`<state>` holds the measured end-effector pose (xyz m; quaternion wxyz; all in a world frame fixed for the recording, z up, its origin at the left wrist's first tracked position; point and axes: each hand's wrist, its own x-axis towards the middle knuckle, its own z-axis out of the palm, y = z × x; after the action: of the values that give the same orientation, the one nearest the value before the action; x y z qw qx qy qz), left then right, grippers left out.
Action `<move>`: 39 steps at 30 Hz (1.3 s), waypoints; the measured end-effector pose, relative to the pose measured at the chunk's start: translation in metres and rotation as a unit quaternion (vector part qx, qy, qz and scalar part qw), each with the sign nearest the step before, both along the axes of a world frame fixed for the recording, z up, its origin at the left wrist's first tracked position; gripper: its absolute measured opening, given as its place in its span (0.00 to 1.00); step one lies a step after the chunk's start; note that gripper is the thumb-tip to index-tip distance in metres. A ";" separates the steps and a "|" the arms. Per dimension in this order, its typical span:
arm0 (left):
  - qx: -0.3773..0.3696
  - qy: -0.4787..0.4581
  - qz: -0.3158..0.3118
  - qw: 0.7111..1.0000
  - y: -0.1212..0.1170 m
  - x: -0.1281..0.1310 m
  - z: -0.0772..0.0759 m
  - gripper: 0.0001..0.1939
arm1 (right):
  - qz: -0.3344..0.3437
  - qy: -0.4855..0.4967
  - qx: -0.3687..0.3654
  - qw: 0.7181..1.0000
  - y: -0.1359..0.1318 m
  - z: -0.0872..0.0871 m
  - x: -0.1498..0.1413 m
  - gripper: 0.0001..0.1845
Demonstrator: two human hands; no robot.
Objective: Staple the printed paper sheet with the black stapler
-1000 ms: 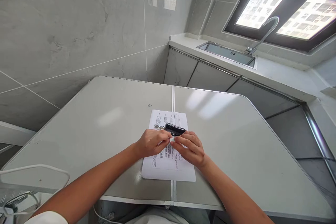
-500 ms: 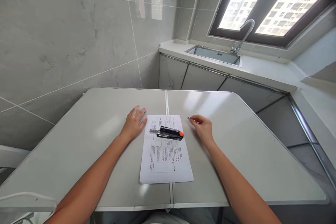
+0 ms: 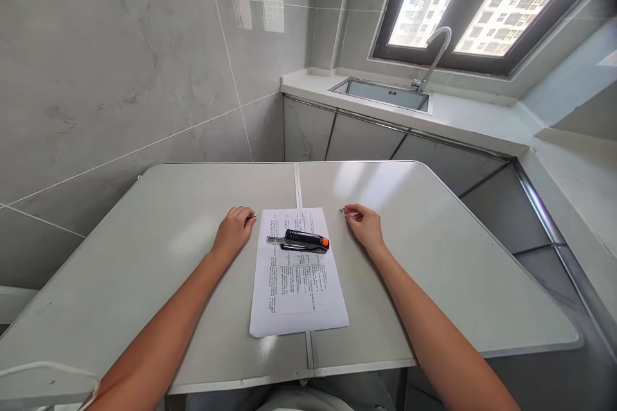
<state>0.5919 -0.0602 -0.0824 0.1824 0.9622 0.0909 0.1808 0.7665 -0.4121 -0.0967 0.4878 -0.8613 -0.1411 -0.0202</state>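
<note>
A black stapler point(image 3: 304, 241) with an orange end lies across a stack of printed paper point(image 3: 299, 308), its metal tray drawn out to the left. Just left of the paper, my left hand point(image 3: 234, 230) rests on the table with its fingers curled together. Something tiny shows at its fingertips, too small to name. On the paper's other side, my right hand point(image 3: 365, 226) pinches a small silvery metal piece point(image 3: 342, 210) between thumb and fingers. Neither hand touches the stapler.
The pale folding table point(image 3: 414, 282) has a seam down its middle, under the paper. A white cable point(image 3: 53, 366) loops at the lower left. Beyond the table stand a counter with a sink point(image 3: 380, 93), a tap point(image 3: 436, 58) and a window.
My left hand's spread fingers have curled closed beside the paper. My right hand keeps its pinch on the silvery piece. The whole view has shifted slightly.
</note>
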 end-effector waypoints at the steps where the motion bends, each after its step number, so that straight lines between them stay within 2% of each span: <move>1: -0.003 -0.001 0.001 1.000 -0.001 0.000 0.001 0.08 | -0.010 -0.004 -0.002 1.000 0.000 0.001 -0.001 0.17; 4: -0.013 -0.006 0.006 1.000 -0.004 -0.002 0.003 0.08 | -0.025 -0.007 -0.013 1.000 0.001 0.002 -0.003 0.17; 6: -0.049 -0.023 0.013 0.998 -0.008 -0.003 0.005 0.08 | -0.011 -0.003 -0.014 1.000 0.002 0.002 -0.003 0.15; 9: -0.174 -0.073 0.026 0.982 -0.014 -0.005 0.006 0.11 | 0.012 0.001 -0.004 1.000 0.001 0.002 -0.002 0.15; 12: -0.335 -0.107 0.023 0.936 -0.022 -0.007 0.006 0.17 | 0.012 -0.011 0.007 1.000 0.001 0.005 -0.004 0.16; 14: -0.386 -0.106 0.004 0.916 -0.027 -0.008 0.006 0.20 | 0.011 -0.032 0.020 0.999 0.004 0.011 -0.011 0.13; 17: -0.342 -0.076 -0.043 0.936 -0.034 -0.011 0.010 0.15 | 0.055 -0.083 0.054 0.994 0.011 0.024 -0.032 0.12; 20: -0.269 -0.036 -0.153 0.950 -0.041 -0.014 0.015 0.12 | 0.190 -0.146 0.077 0.968 0.022 0.039 -0.061 0.15; 22: -0.238 -0.016 -0.217 0.947 -0.045 -0.016 0.017 0.11 | 0.282 -0.163 0.052 0.944 0.032 0.044 -0.078 0.17; 24: -0.204 0.002 -0.244 0.948 -0.048 -0.016 0.017 0.10 | 0.329 -0.159 -0.008 0.931 0.041 0.044 -0.091 0.24; 26: -0.166 0.026 -0.255 0.952 -0.049 -0.016 0.016 0.09 | 0.330 -0.150 -0.063 0.930 0.049 0.039 -0.098 0.28; 27: -0.152 0.038 -0.257 0.954 -0.049 -0.015 0.015 0.09 | 0.322 -0.146 -0.076 0.932 0.052 0.035 -0.098 0.27; 31: -0.133 0.054 -0.259 0.955 -0.047 -0.015 0.015 0.09 | 0.293 -0.122 -0.057 0.947 0.054 0.022 -0.094 0.17; 39: -0.138 0.052 -0.253 0.956 -0.050 -0.015 0.015 0.09 | 0.292 -0.123 -0.055 0.947 0.052 0.019 -0.093 0.16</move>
<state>0.5774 -0.1098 -0.0671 0.3484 0.9271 -0.1224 0.0641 0.6730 -0.3597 -0.0775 0.4032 -0.7983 -0.4466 0.0248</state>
